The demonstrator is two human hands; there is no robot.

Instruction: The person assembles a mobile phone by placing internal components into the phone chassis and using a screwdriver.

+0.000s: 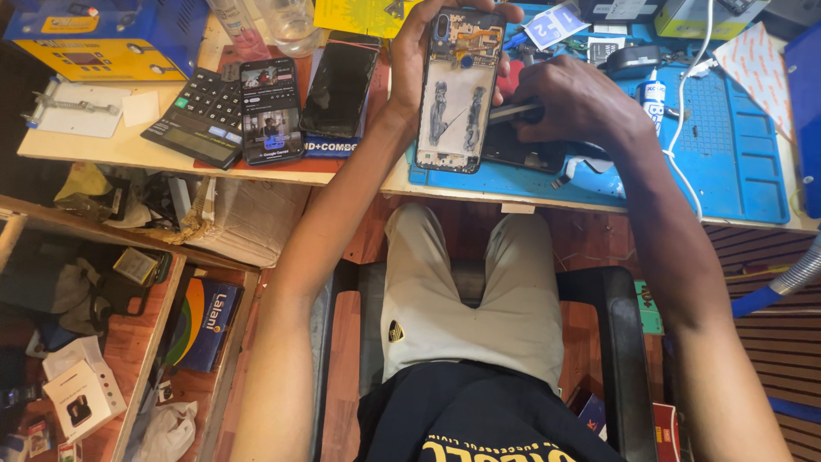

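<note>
My left hand (416,53) grips an opened phone (459,90) with its back cover off, so its inner frame and boards show. It stands tilted on the blue work mat (727,162). My right hand (575,101) holds a slim dark tool (513,111) whose tip touches the phone's right edge. Under my right hand a dark phone panel (522,152) lies flat on the mat.
Two dark phones (270,109) (340,84) and a black calculator (198,118) lie on the bench at left. A white glue bottle (652,96) and a white cable (684,128) sit on the mat. Cluttered shelves with boxes (81,398) are lower left. I sit on a black chair (620,342).
</note>
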